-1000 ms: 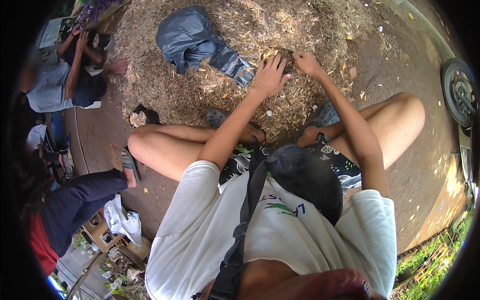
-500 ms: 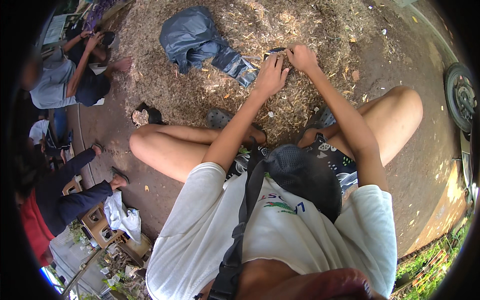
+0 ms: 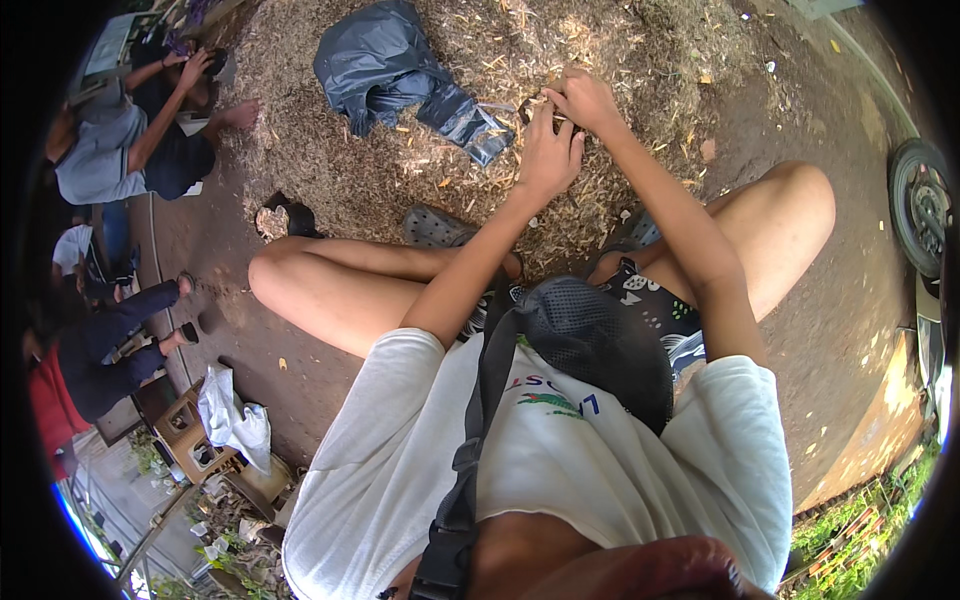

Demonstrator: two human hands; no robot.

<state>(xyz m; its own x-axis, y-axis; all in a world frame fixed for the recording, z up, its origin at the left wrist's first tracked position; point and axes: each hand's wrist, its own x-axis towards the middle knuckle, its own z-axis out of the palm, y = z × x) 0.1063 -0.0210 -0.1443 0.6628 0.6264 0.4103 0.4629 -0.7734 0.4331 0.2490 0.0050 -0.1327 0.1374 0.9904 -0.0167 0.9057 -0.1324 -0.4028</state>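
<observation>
My left hand [image 3: 549, 158] and my right hand [image 3: 586, 101] meet over a heap of dry husks and shavings [image 3: 480, 40]. Between them is a small dark thing [image 3: 530, 108], perhaps a black plastic pouch, with pale bits at its top. My right fingers are bent and pinch at its edge; my left fingers curl over its near side. Most of it is hidden behind the fingers. A large black plastic bag [image 3: 375, 70] lies to the left of my hands, its flattened end [image 3: 470, 125] reaching close to my left hand.
A small black pouch with pale filling [image 3: 285, 219] stands beside my left knee. At far left one person [image 3: 105, 150] sits and another, in red [image 3: 60, 395], is near wooden boxes [image 3: 190, 435] and a white sack [image 3: 232, 418]. A motorcycle wheel [image 3: 917, 207] stands at far right.
My right hand has moved slightly up and left, its fingers now at the small dark thing's edge. The person in red has shifted left. The whole view has tilted a little.
</observation>
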